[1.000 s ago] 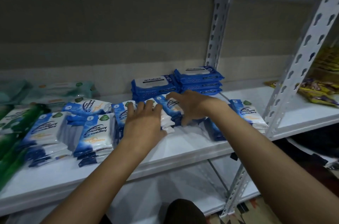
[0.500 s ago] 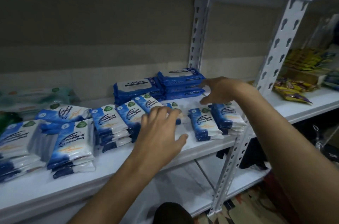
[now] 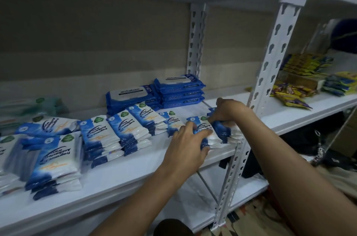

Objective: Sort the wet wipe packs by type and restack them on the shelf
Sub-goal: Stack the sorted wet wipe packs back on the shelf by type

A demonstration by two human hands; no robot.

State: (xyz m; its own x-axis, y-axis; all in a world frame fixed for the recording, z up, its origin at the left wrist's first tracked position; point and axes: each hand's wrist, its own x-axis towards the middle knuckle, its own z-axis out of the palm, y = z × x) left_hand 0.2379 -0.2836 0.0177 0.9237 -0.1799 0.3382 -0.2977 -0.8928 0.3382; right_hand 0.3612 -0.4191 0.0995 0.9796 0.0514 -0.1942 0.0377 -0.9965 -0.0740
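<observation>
My left hand (image 3: 188, 145) curls its fingers over the near end of a short stack of blue-and-white wipes (image 3: 207, 135) close to the front right corner of the shelf (image 3: 123, 176), thumb tucked under the stack's front. My right hand (image 3: 225, 111) pinches the top of the next stack (image 3: 225, 132), just beside the first and hard against the front post (image 3: 270, 58).

Along the front edge to the left stand more blue-and-white stacks: a tall one (image 3: 55, 162) nearest me toward the left end, then two leaning stacks (image 3: 100, 136) and (image 3: 128, 132) further in. Behind those lie another stack (image 3: 149, 118) and a lower one (image 3: 173, 121).

At the back edge, near the rear post (image 3: 196, 42), sit two stacks of dark blue antabax packs (image 3: 133, 98) and (image 3: 179, 90), side by side and touching.

Past the front post, on the next shelf, lie yellow packets (image 3: 293, 98).
</observation>
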